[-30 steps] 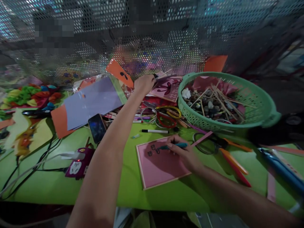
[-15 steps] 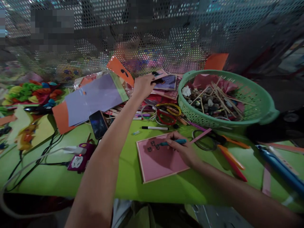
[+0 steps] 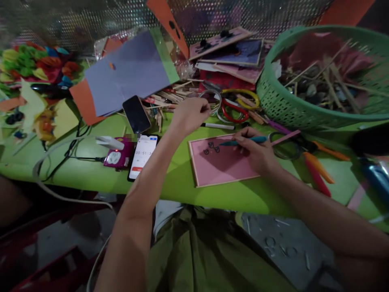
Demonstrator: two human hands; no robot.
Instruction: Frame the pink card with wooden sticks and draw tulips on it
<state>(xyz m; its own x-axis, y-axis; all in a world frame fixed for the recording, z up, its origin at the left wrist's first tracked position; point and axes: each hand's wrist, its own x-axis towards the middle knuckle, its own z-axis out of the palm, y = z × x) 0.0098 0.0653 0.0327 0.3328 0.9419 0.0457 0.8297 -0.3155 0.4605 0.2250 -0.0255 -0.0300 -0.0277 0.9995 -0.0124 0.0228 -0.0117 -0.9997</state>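
Observation:
My right hand is closed round a teal pen, its tip at a pink card with a pale raised border. Small black doodles are grouped near the card's upper left. The hand's shadow falls over part of the card. My left hand hovers left of the card's upper corner with its fingers curled in, and nothing shows in them. Close to it are a black-and-white marker and a pair of scissors with red handles. Behind lies a stack of decorated cards.
A green basket of sticks and stones stands at the back right. Orange-handled pliers lie right of my right hand. To the left are two phones, a dark one and a lit one, a purple power adapter with cables, and purple sheets.
My left hand has come back from the stacked cards towards the pink card, fingers curled. The view has tilted down, bringing my lap and the lit phone into sight. My right hand keeps the pen.

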